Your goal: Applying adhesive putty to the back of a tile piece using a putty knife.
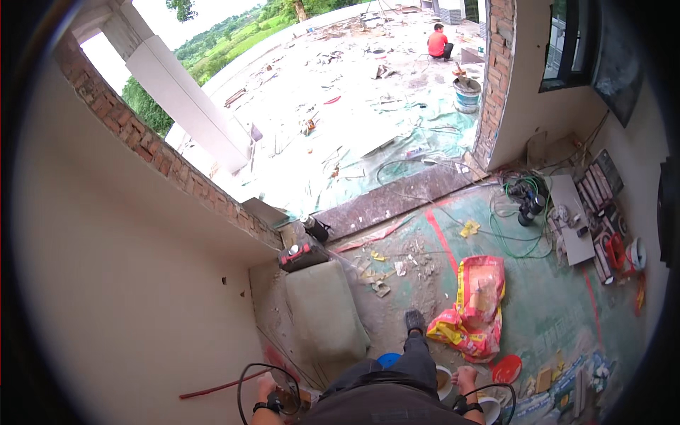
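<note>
My left hand (266,387) is low at my left side, its fingers curled. A dark cable loops around that wrist, and a thin red bar (223,384) lies on the floor beside it. My right hand (464,380) is closed, low at my right side, between a pale bucket (444,382) by my leg and a second white bucket (490,408). What either hand holds, if anything, is too small to make out. A blue round lid (388,360) shows beside my leg. Ahead of my right hand lies an opened red and yellow bag (483,301) of powder.
A covered block (324,312) stands ahead on the left, with a toolbox (303,256) behind it. Rubble, a green hose (506,234) and a board (569,219) lie on the floor. Beyond the stone threshold (397,198), a person in red (439,44) crouches near a bucket (466,95).
</note>
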A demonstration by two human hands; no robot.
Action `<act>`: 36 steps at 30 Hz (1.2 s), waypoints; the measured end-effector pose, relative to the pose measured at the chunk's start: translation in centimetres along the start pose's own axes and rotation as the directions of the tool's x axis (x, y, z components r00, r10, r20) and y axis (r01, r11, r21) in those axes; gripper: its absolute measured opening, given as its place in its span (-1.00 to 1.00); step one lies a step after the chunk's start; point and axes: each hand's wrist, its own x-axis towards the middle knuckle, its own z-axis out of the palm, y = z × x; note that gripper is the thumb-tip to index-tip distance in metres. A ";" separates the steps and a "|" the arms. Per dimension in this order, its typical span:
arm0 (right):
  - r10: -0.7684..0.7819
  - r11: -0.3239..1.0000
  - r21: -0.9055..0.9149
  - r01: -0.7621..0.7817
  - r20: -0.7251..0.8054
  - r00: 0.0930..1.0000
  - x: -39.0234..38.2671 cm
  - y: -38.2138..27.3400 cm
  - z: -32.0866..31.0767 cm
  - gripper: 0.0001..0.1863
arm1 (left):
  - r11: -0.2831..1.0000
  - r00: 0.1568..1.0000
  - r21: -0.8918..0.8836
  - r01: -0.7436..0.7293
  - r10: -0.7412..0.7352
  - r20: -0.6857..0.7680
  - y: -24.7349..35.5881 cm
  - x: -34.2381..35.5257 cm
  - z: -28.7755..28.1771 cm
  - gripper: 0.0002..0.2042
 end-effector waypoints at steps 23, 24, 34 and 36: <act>-0.159 0.868 -0.475 0.147 0.015 0.987 9.9 -51.5 32.1 -0.89 | 0.904 0.900 -0.243 0.352 -0.256 0.352 30.9 9.2 26.9 -0.82; -0.160 0.856 -0.494 0.150 0.023 0.987 9.5 -53.7 34.7 -0.89 | 0.919 0.912 -0.266 0.290 -0.182 0.368 34.0 11.2 27.9 -0.82; -0.367 0.681 -0.684 0.260 -0.012 0.930 12.7 -74.0 55.1 -0.89 | 0.860 0.947 -0.474 -0.189 0.286 0.142 62.5 23.4 32.0 -0.86; -0.330 0.629 -0.748 0.211 -0.011 0.944 15.0 -77.2 58.8 -0.87 | 0.885 0.972 -0.451 -0.115 0.194 0.134 64.2 25.0 31.6 -0.86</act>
